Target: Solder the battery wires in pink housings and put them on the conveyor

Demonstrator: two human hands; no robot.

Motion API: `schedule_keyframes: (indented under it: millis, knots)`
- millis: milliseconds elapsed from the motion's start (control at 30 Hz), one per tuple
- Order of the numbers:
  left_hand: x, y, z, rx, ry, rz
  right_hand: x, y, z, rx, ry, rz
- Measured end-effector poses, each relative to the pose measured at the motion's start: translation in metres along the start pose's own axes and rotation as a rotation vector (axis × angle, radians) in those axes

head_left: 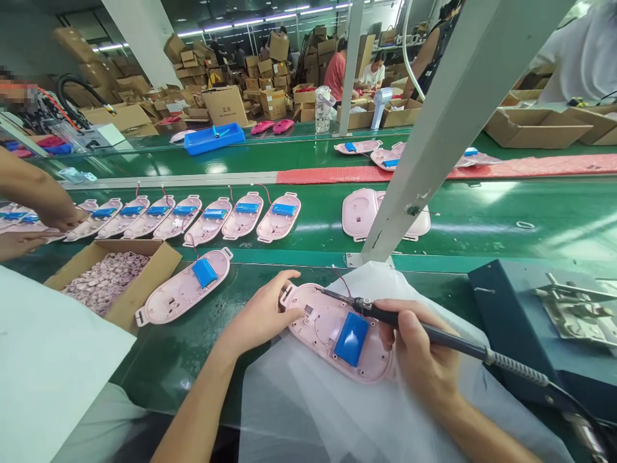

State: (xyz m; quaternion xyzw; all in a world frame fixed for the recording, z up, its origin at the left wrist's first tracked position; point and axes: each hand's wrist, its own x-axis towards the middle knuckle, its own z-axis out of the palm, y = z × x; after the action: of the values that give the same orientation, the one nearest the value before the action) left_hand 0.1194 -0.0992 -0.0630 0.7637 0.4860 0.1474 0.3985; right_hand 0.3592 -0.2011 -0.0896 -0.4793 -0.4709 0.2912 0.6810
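Observation:
A pink plastic shell [318, 344] with a blue battery pack [351, 339] inside lies tilted on a white translucent sheet [299, 411]. My left hand [263, 315] grips the shell's left end, thumb over its rim. In my right hand [424, 347] is a black soldering iron [434, 333], held like a pen. Its metal tip reaches the shell's upper rim area; whether it touches the plastic I cannot tell. A thin red wire rises behind the shell. Left of my left hand, another pink shell [168, 299] with a blue battery rests on the green bench.
A cardboard box [159, 263] of small pink parts stands at left, near a co-worker's hands [67, 222]. Several battery-fitted shells line the green conveyor [318, 251]. A slanted metal post [448, 116] rises ahead of my right hand. A dark machine [511, 321] sits at right.

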Motion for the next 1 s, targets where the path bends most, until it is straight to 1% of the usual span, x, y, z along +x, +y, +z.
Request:
schedule_keyframes:
  millis: [33, 100, 167, 200, 233, 267, 300, 400, 467, 600, 733, 833, 1000]
  knots:
    - [-0.007, -0.001, 0.003, 0.095, 0.107, 0.085, 0.001, 0.000, 0.000, -0.004, 0.003, 0.002]
    - [-0.022, -0.004, 0.013, 0.299, 0.337, 0.324, 0.003, -0.001, 0.001, -0.009, 0.003, 0.009]
    - [-0.037, -0.007, 0.023, 0.510, 0.539, 0.547, 0.004, -0.002, 0.001, -0.009, 0.002, 0.015]
    - [-0.043, -0.009, 0.028, 0.603, 0.616, 0.623, 0.004, -0.002, 0.001, -0.009, 0.001, 0.014]
    - [-0.048, -0.012, 0.032, 0.674, 0.657, 0.671, 0.004, -0.002, 0.001, -0.009, 0.001, 0.012]
    - [-0.053, -0.014, 0.035, 0.717, 0.660, 0.698, 0.004, -0.002, 0.001, -0.009, 0.000, 0.010]
    - [-0.056, -0.015, 0.038, 0.734, 0.634, 0.713, 0.004, -0.002, 0.001, -0.010, -0.001, 0.010]
    - [-0.059, -0.019, 0.042, 0.727, 0.489, 0.708, 0.003, -0.003, 0.001, -0.017, 0.003, 0.021]
    - [-0.059, -0.021, 0.044, 0.735, 0.444, 0.684, 0.003, -0.005, 0.001, -0.019, 0.012, 0.028]
    - [-0.059, -0.022, 0.047, 0.761, 0.451, 0.679, 0.006, -0.008, 0.000, -0.046, 0.027, 0.048]
    - [-0.059, -0.021, 0.049, 0.782, 0.463, 0.701, 0.006, -0.008, 0.000, -0.042, 0.007, 0.060]
    - [-0.059, -0.019, 0.050, 0.776, 0.444, 0.714, 0.005, -0.006, -0.001, -0.001, -0.009, 0.048]
    - [-0.058, -0.016, 0.051, 0.798, 0.412, 0.710, 0.005, -0.007, -0.001, -0.016, -0.016, 0.065]
